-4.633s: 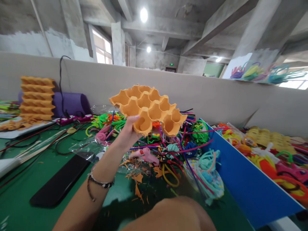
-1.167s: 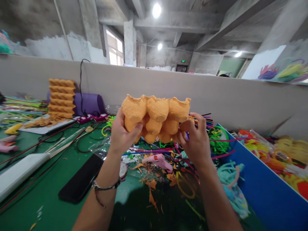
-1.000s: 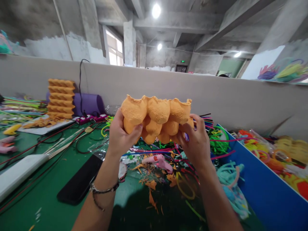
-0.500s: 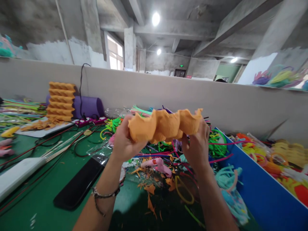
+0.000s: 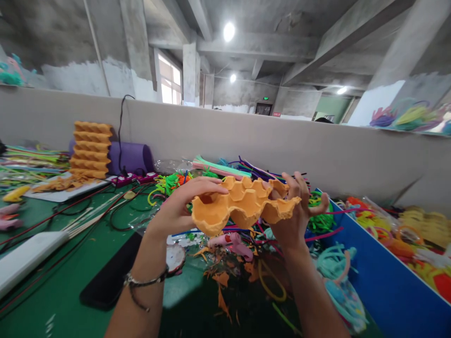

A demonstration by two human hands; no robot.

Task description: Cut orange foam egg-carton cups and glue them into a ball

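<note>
An orange egg carton piece (image 5: 248,206) is held up before me, tilted so its hollow cups show. My left hand (image 5: 176,204) grips its left end, fingers over the top edge and thumb on the near side. At the right end, my right hand (image 5: 294,211) has its fingers spread apart; it is partly behind the carton, and contact there is hard to make out. Below lie a pink tool, perhaps a glue gun (image 5: 234,244), and torn orange scraps (image 5: 221,279) on the green table (image 5: 88,258).
Farther left, a stack of orange egg cartons (image 5: 92,150) leans by a purple roll (image 5: 130,157). A black phone-like slab (image 5: 109,277) and a white box (image 5: 31,258) lie at left. A blue-walled bin (image 5: 380,272) of colourful pieces stands at right. Pipe cleaners (image 5: 221,166) lie behind.
The carton has come down slightly and tipped, so its cup interiors now show. My right hand's fingers have spread from their earlier grip on its right end.
</note>
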